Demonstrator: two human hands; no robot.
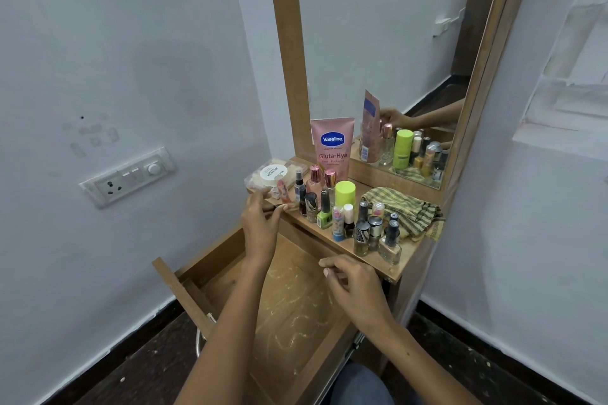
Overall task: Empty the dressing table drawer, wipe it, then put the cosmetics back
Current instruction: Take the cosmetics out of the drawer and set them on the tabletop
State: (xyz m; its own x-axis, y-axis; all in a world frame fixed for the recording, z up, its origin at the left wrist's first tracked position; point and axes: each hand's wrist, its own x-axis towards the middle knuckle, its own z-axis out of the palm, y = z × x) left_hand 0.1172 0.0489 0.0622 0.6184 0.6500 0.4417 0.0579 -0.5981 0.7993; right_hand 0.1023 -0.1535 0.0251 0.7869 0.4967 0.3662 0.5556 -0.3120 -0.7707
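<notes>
The dressing table drawer [296, 306] is pulled out, and its wooden bottom is bare apart from pale smears. The cosmetics stand on the tabletop [409, 251]: a pink Vaseline tube [332, 148], a lime-capped bottle [345, 194], several nail polish bottles [371, 233] and a clear plastic box [273, 173]. A striped green cloth [404, 210] lies crumpled at the right of the top. My left hand [263, 223] is at the top's left front corner, fingers apart, just below the clear box. My right hand [357, 284] hovers over the drawer by the top's front edge, fingers loosely bent, holding nothing.
A tall mirror [378, 43] in a wooden frame rises behind the cosmetics and reflects them. A switch panel [128, 177] is on the left wall. White walls close in on both sides, and the floor is dark. My knee [358, 385] is below the drawer.
</notes>
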